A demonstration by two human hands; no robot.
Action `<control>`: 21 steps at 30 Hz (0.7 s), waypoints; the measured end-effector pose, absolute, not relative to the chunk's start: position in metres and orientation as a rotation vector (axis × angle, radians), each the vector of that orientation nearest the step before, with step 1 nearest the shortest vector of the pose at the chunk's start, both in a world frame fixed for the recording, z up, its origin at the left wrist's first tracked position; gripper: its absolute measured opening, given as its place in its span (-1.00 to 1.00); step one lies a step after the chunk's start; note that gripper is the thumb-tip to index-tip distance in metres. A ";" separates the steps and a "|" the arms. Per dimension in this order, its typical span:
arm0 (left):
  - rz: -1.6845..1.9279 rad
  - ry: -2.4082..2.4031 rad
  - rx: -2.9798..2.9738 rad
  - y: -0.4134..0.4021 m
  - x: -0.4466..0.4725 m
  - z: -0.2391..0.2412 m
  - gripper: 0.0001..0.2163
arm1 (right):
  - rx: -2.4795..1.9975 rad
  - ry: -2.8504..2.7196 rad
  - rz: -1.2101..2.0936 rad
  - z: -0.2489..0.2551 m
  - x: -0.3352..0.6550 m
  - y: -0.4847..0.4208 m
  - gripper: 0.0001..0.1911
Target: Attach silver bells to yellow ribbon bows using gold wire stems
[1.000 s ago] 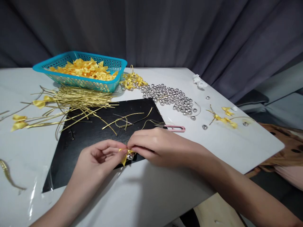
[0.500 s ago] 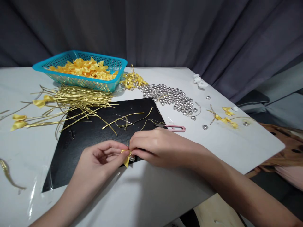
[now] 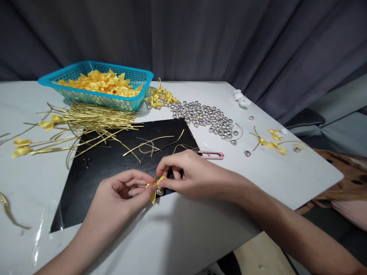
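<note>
Between my hands is a small yellow ribbon bow (image 3: 153, 196) with a silver bell-like bead (image 3: 159, 191) hanging at its middle. My left hand (image 3: 126, 191) pinches the bow's left side between thumb and fingertips. My right hand (image 3: 183, 173) has its thumb against the bow's right loop, with the index finger bent just above it. Beneath both hands lies a black mat (image 3: 114, 168). Loose gold cords (image 3: 149, 143) and a needle-like thin silver piece rest on it. Pink-handled thread snips (image 3: 211, 155) are partly hidden behind my right hand.
A blue basket (image 3: 97, 97) of yellow bows stands at the back left, with a heap of gold cords (image 3: 97, 118) before it. Silver beads (image 3: 203, 116) are spread behind the mat. Finished-looking bows (image 3: 162, 97) lie by the basket. More bow pieces (image 3: 272, 145) lie on the right.
My right hand's fingers have lifted and spread a little, and the bow's right loop now shows by the thumb. My left hand keeps its pinch in nearly the same place.
</note>
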State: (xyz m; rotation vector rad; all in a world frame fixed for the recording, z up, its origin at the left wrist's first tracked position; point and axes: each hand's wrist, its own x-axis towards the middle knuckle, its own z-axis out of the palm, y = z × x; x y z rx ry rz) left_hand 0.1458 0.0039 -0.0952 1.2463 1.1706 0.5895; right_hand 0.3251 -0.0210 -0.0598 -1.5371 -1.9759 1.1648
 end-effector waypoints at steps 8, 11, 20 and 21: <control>0.619 1.176 1.233 0.003 0.149 -0.095 -0.85 | -1.543 -2.096 1.097 -0.057 0.326 -0.022 -0.87; 0.629 1.176 1.242 0.003 0.149 -0.095 -0.84 | -1.596 -1.958 1.204 -0.057 0.326 -0.022 -0.90; 0.614 1.128 1.321 0.004 0.147 -0.098 -0.83 | -1.595 -1.903 1.366 -0.056 0.326 -0.024 -0.92; 0.600 1.106 1.366 0.004 0.146 -0.098 -0.83 | -1.597 -1.899 1.373 -0.056 0.326 -0.024 -0.92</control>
